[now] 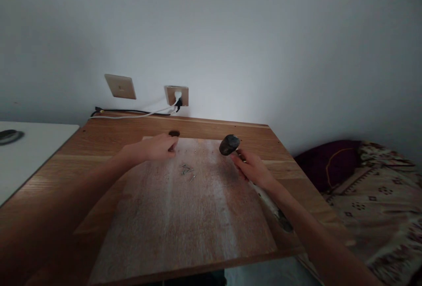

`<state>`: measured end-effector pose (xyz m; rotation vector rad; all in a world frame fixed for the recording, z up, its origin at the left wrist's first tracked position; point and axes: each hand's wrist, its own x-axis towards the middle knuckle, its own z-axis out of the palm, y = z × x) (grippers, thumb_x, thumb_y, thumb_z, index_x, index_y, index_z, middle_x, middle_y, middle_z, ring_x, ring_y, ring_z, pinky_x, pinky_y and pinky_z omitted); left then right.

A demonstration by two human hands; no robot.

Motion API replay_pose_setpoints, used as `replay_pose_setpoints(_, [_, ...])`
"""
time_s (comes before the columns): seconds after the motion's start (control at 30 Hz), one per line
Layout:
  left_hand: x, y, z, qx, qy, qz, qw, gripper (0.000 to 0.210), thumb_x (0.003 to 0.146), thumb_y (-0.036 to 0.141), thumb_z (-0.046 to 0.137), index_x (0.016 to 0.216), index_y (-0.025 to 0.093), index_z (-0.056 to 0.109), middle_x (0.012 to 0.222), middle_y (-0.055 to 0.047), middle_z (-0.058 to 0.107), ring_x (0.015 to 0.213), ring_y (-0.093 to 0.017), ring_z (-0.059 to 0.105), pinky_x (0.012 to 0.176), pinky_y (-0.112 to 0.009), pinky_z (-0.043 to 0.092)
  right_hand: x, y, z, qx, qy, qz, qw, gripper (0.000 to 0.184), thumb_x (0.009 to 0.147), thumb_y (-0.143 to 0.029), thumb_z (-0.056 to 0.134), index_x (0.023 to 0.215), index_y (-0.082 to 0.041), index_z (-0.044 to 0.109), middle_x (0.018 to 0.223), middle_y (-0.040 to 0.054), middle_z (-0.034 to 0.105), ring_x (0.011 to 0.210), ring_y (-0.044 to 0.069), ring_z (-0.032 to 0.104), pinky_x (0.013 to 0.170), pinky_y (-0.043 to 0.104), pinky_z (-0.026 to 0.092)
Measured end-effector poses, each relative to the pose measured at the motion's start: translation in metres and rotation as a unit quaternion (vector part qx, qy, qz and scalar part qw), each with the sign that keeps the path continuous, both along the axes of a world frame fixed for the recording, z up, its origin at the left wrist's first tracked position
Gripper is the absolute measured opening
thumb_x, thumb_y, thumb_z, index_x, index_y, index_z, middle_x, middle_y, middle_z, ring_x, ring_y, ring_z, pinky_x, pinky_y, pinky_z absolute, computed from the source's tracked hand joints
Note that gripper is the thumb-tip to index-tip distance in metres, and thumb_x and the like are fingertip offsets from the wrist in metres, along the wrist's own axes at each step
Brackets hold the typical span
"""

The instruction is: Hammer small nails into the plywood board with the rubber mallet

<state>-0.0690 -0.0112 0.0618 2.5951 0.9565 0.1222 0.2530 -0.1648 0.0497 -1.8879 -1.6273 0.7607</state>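
Right hand (252,168) is gripping a hammer (229,144) above a board (191,215).
Left hand (161,146) is bending near the board's far edge, its grip too dim to tell; loose nails (186,170) are lying on the board, which is covering the worktop (250,132) partly.

**Rough wood, dull metal, soft cloth**

The board (194,220) is surfaced in rough, matt wood, streaked whitish. Smoother wood with a faint sheen is shown by the tabletop (102,143). Dark, dull metal is seen in the hammer head (229,145), brighter metal in the nails (186,170). The wall (237,48) is finished smooth and matt; patterned cloth is seen in the bedding (379,198).
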Motion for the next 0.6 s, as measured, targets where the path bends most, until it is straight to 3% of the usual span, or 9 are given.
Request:
replay_pose_setpoints(0.2, [0.016,-0.015,-0.01,-0.013,-0.055,-0.034,0.998,0.011,0.081,0.012,0.059,0.074,0.02,0.062,0.075,-0.002,0.064,0.068,-0.017,0.059,0.064,-0.028,0.04,0.001,0.0,-0.008,0.019,0.034,-0.003,0.999,0.03,0.094,-0.051,0.052,0.08,-0.024,0.053,0.047,-0.0045,0.053,0.036,0.014,0.052,0.039,0.023,0.039])
replay_pose_setpoints(0.33, [0.059,-0.01,-0.019,-0.031,-0.175,-0.079,0.981,0.012,0.083,0.012,0.061,0.078,0.019,0.068,0.075,-0.001,0.068,0.069,-0.016,0.061,0.068,-0.027,0.045,-0.003,-0.001,-0.006,0.022,0.072,-0.029,0.997,0.033,0.092,-0.056,0.053,0.084,-0.024,0.053,0.047,-0.0067,0.051,0.034,0.013,0.05,0.036,0.023,0.037])
replay_pose_setpoints(0.43, [0.099,-0.005,-0.034,-0.063,-0.263,-0.07,0.96,0.013,0.083,0.011,0.065,0.091,0.017,0.074,0.081,-0.002,0.073,0.071,-0.015,0.065,0.071,-0.026,0.048,-0.006,0.001,-0.002,0.026,0.09,-0.035,0.995,0.037,0.091,-0.06,0.052,0.08,-0.025,0.049,0.047,-0.0071,0.05,0.034,0.013,0.048,0.035,0.022,0.037])
replay_pose_setpoints(0.6, [0.132,-0.006,-0.054,-0.078,-0.275,-0.046,0.957,0.022,0.077,0.003,0.066,0.091,0.016,0.077,0.079,-0.001,0.075,0.071,-0.015,0.067,0.071,-0.025,0.049,-0.006,0.0,0.0,0.036,0.112,-0.041,0.992,0.038,0.089,-0.062,0.053,0.079,-0.025,0.047,0.051,-0.0069,0.051,0.035,0.012,0.049,0.035,0.022,0.036])
